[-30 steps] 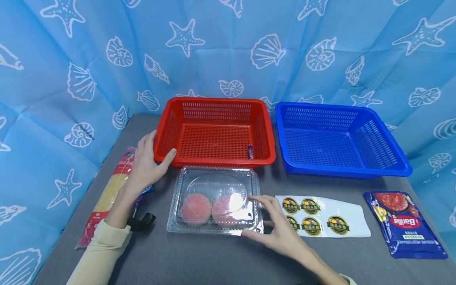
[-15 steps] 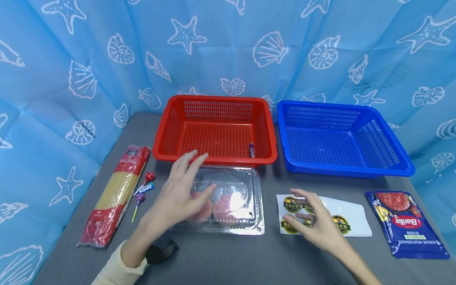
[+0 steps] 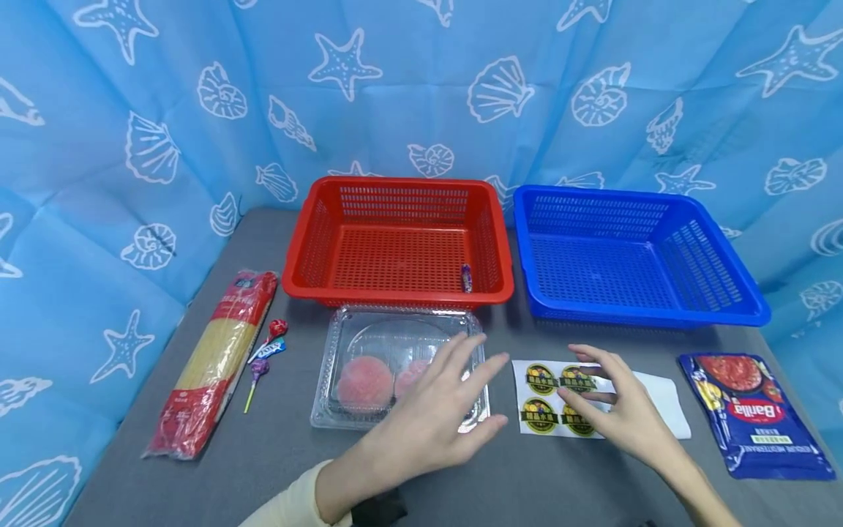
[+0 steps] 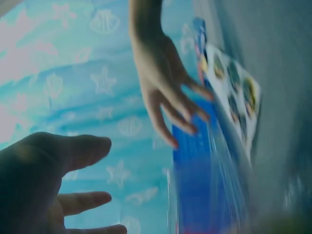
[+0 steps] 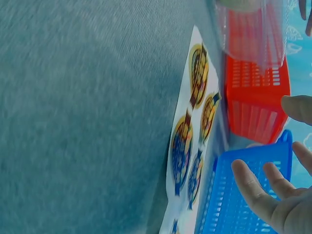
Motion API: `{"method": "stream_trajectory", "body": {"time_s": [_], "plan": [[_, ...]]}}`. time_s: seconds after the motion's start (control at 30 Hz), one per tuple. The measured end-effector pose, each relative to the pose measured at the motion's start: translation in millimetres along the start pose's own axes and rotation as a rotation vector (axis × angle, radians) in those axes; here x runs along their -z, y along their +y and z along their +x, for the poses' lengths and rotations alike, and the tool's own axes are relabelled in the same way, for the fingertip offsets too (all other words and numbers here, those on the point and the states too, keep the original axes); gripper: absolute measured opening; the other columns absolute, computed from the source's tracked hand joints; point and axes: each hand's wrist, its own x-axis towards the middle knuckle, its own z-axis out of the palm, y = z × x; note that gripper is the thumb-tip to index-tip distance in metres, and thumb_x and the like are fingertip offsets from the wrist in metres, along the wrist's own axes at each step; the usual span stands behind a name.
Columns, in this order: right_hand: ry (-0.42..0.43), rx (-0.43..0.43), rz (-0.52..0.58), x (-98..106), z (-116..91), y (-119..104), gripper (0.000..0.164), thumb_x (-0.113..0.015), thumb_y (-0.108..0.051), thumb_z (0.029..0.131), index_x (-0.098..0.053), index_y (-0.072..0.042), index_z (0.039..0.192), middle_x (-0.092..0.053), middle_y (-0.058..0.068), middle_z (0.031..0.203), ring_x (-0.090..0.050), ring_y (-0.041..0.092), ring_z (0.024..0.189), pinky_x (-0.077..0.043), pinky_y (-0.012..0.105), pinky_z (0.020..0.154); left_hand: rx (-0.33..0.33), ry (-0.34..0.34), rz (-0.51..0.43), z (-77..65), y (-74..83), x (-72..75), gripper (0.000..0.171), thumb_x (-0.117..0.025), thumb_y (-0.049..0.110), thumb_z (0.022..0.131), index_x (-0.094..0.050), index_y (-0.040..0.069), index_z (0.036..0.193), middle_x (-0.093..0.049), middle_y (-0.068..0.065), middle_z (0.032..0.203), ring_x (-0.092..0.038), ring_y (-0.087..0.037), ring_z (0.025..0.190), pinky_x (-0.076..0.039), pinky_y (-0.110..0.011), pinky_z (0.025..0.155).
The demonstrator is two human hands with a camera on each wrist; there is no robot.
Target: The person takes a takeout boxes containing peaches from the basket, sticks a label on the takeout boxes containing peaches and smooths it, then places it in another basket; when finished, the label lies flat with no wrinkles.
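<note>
Evidently boxed to keep together, two apparent peaches (image 3: pixel 365 384) sit in a clear clamshell (image 3: pixel 398 327) partly beneath the left hand (image 3: pixel 431 422), empty with fingers spread, while a sticker sheet (image 3: pixel 557 397) lies flat, labels (image 3: pixel 540 415) up for reach, under the equally empty, loosely parted right hand (image 3: pixel 622 411).

The left hand (image 3: pixel 435 413), fingers spread, is over the right part of a clear box (image 3: pixel 382 333) containing two pink round items (image 3: pixel 364 384); the right hand (image 3: pixel 622 413), thumb and fingers apart, is over a sticker sheet (image 3: pixel 540 395). At the far side stand a red basket (image 3: pixel 402 294) (left) and a blue basket (image 3: pixel 645 313) (right). A pasta packet (image 3: pixel 214 359) lies at left, a blue pouch (image 3: pixel 757 417) at right.
</note>
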Motion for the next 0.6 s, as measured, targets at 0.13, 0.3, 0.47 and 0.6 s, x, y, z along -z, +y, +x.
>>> {"method": "stream_trajectory", "body": {"time_s": [0.13, 0.3, 0.47, 0.6], "plan": [[-0.016, -0.017, -0.031, 3.7, 2.2, 7.6, 0.064, -0.082, 0.005, 0.080, -0.056, 0.000, 0.139, -0.057, 0.023, 0.128, -0.046, -0.019, 0.110, -0.061, 0.020, 0.070, -0.088, -0.002, 0.101, 7.1, 19.1, -15.9, 0.063, -0.066, 0.050, 0.095, -0.050, 0.019, 0.148, -0.050, -0.013, 0.152, -0.051, -0.033, 0.141, -0.052, -0.041, 0.111], [-0.039, -0.070, -0.084, 10.2, 5.0, 16.2, 0.062, -0.082, -0.002, 0.083, -0.057, -0.004, 0.140, -0.058, 0.023, 0.128, -0.049, -0.016, 0.106, -0.060, 0.020, 0.070, -0.136, -0.061, 0.189, 13.6, 35.4, -34.8, 0.063, -0.061, 0.052, 0.097, -0.049, 0.020, 0.150, -0.053, -0.009, 0.150, -0.054, -0.026, 0.137, -0.057, -0.031, 0.102], [-0.062, -0.106, -0.117, 15.6, 5.9, 22.4, 0.061, -0.081, -0.008, 0.086, -0.056, -0.002, 0.141, -0.058, 0.026, 0.125, -0.066, 0.032, 0.106, -0.063, 0.034, 0.068, -0.166, -0.142, 0.233, 18.7, 48.7, -59.3, 0.062, -0.057, 0.054, 0.100, -0.049, 0.019, 0.151, -0.053, -0.005, 0.149, -0.055, -0.018, 0.134, -0.058, -0.022, 0.095], [-0.069, -0.112, -0.161, 17.8, 8.7, 28.2, 0.059, -0.081, -0.012, 0.087, -0.057, -0.001, 0.139, -0.058, 0.029, 0.121, -0.065, 0.052, 0.102, -0.063, 0.034, 0.065, -0.162, -0.188, 0.291, 22.7, 56.6, -83.8, 0.065, -0.055, 0.057, 0.099, -0.049, 0.018, 0.151, -0.054, -0.004, 0.147, -0.056, -0.018, 0.131, -0.057, -0.019, 0.094]]}}
